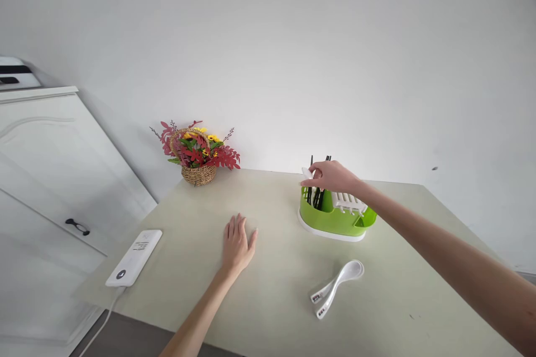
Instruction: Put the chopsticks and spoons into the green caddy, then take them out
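Note:
My right hand (329, 176) is closed around a white spoon (307, 173) above the left part of a green utensil holder (330, 222). Only one end of that spoon shows past the fingers. Black chopsticks (318, 198) stand upright in the holder, right below the hand. Two white spoons (344, 278) lie nested on the table in front of the holder, bowls toward the far right. My left hand (238, 241) rests palm down on the tabletop, fingers stretched and touching nothing else.
A wicker basket of artificial flowers (199, 174) stands at the back left of the pale table (276, 301). A white device with a cable (134, 256) lies near the left edge. Beside the table is a white cabinet (46, 178). A wall rises behind.

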`<move>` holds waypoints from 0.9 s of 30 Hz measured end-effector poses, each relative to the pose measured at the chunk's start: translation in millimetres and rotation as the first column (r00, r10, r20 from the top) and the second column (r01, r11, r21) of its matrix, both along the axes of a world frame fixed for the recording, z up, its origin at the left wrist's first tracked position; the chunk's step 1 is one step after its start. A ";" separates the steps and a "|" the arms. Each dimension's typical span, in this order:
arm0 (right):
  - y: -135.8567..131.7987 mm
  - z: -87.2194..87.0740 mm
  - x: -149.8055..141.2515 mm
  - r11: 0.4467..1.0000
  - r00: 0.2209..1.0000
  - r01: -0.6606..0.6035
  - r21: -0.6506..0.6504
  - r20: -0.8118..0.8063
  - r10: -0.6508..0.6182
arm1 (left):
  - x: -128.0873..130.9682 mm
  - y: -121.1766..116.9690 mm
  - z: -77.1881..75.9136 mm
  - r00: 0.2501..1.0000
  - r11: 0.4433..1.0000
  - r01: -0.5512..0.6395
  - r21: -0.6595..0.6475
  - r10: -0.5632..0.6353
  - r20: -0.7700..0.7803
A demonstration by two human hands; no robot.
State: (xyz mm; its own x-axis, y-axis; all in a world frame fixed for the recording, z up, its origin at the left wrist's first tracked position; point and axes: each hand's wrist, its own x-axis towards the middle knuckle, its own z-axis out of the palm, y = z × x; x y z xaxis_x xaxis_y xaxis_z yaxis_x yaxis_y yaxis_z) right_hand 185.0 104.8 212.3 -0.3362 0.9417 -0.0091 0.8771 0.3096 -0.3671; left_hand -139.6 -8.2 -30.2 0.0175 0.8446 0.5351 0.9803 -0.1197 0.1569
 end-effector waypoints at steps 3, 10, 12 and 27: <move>14.0 -13.7 -13.3 1.000 0.998 0.013 -0.022 0.067 -0.012 | 0.3 4.0 -0.1 1.000 1.000 -0.009 -0.019 0.008 -0.018; 33.4 -37.2 -29.8 0.998 0.984 0.019 -0.060 0.176 -0.008 | 2.0 0.3 1.8 1.000 0.998 -0.016 -0.055 0.016 0.000; 33.7 -41.7 -32.1 0.998 0.980 0.033 -0.061 0.197 -0.021 | 2.2 -0.3 1.3 1.000 0.998 -0.014 -0.062 0.015 0.015; -17.8 -8.9 -8.2 0.998 0.991 0.041 0.049 0.124 -0.046 | 1.6 -0.1 0.6 0.999 0.998 -0.024 -0.053 0.022 -0.030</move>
State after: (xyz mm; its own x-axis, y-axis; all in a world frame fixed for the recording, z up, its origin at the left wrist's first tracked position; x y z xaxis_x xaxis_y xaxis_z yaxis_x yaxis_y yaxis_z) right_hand 176.7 87.1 203.4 -0.2939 0.9558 -0.0051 0.9283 0.2841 -0.2397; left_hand -137.9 -8.3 -29.6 0.0129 0.8722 0.4890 0.9871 -0.0892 0.1332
